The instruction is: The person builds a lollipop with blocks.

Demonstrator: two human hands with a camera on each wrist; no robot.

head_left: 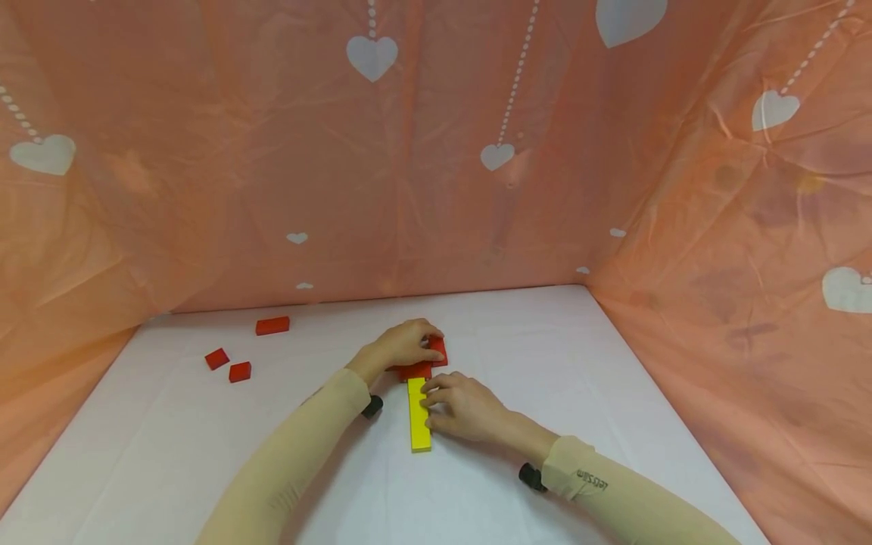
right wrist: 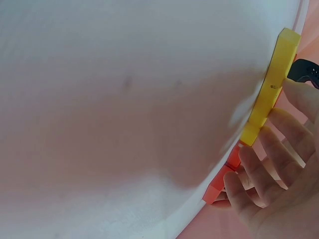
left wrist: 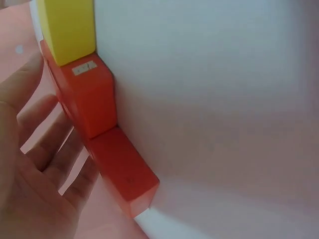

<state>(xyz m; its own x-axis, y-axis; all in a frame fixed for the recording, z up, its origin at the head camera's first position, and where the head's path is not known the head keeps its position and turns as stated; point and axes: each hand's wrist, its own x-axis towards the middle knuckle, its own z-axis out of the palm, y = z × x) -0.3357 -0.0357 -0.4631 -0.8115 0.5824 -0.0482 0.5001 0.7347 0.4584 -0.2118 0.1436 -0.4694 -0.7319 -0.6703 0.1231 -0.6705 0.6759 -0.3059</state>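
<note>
Yellow blocks (head_left: pixel 420 435) form a straight bar on the white table, and red blocks (head_left: pixel 416 371) adjoin its far end. Another red block (head_left: pixel 439 350) sits at the far right of this group. Over the red part, my left hand (head_left: pixel 403 346) reaches from the left, partly covering it. Its fingers (left wrist: pixel 52 144) spread loosely alongside the red blocks (left wrist: pixel 122 167) in the left wrist view. My right hand (head_left: pixel 470 409) lies along the bar's right side, its extended fingertips at the yellow edge. In the right wrist view these fingers (right wrist: pixel 284 154) run beside the yellow bar (right wrist: pixel 274 77).
Toward the back left lie a longer red block (head_left: pixel 272 325) and two small red blocks, one (head_left: pixel 217 359) left of the other (head_left: pixel 240 372). A pink curtain (head_left: pixel 436 189) with white hearts surrounds the back and sides of the white table (head_left: pixel 545 341).
</note>
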